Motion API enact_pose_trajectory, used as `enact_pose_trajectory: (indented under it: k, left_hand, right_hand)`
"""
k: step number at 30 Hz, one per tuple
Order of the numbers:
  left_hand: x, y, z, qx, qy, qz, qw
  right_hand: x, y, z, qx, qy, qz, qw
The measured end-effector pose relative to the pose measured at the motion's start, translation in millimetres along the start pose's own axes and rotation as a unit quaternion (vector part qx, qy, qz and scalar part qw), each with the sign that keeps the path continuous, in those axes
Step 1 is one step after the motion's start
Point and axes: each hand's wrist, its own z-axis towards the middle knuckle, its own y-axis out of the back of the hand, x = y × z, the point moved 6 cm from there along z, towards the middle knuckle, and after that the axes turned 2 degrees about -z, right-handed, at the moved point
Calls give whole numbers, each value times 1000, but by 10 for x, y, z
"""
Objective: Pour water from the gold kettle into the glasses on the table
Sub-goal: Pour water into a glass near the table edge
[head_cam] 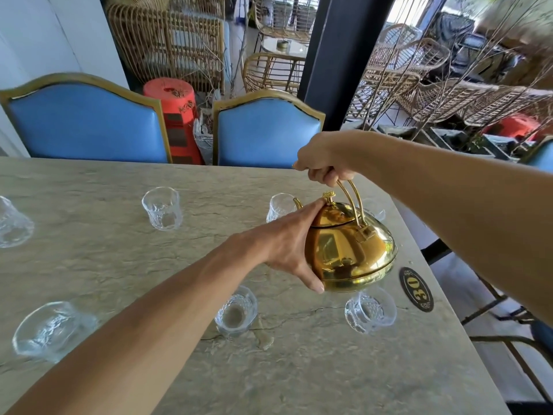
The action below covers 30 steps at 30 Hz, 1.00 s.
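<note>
Right hand (324, 163) grip closed on the handle of the shiny round gold metal kettle (350, 250), tilted, spout at the far clear glass (279, 206). Left hand (291, 244) flat, steadying lid and body. Nearer glasses on the stone-look counter (119, 265) look empty; most pouring left.

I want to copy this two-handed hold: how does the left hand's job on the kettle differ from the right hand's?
The right hand is closed around the handle from above; the left hand lies open against the side of the gold kettle. The left hand's fingertip reaches the lid by the knob; the right hand stays above the lid. Both touch the kettle.
</note>
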Motion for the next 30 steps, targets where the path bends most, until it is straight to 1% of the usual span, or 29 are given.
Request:
enact_pose_trajectory:
  k: [8, 14, 30]
  left_hand:
    - [17, -18, 62, -7, -17, -6, 1000]
    - [6, -32, 50, -13, -28, -39, 999]
    - [2, -77, 67, -20, -42, -60, 997]
  right_hand:
    - [12, -4, 43, 23, -7, -8, 1000]
    - [0, -29, 82, 41, -14, -16, 999]
    - [-43, -63, 172, 44, -23, -38, 998]
